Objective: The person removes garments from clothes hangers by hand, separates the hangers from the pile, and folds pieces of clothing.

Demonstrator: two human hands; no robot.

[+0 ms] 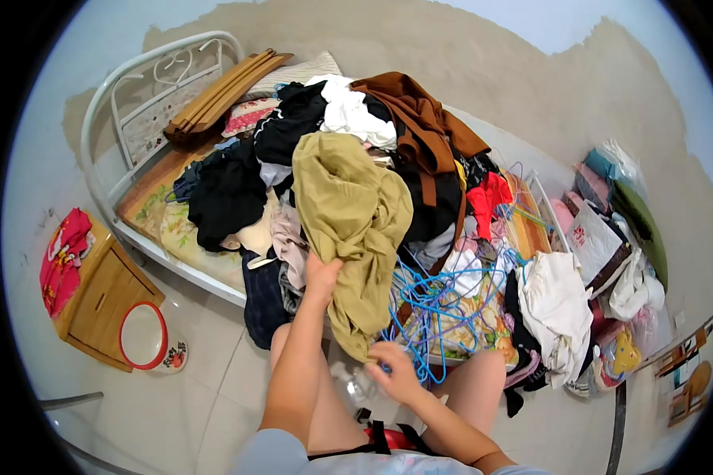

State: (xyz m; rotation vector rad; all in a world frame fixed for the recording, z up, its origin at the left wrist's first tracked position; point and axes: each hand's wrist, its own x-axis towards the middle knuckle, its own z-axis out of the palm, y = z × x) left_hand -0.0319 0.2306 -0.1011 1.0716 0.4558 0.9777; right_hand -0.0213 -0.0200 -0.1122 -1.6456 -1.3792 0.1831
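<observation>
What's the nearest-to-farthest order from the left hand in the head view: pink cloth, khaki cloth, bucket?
1. Khaki cloth: gripped in the left hand.
2. Bucket: on the floor, off to the left.
3. Pink cloth: on the wooden cabinet, farther left.

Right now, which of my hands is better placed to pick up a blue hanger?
Probably your right hand: it is beside the blue hangers, at the lower end of the khaki garment. Your left hand grips that garment farther from them.
</observation>
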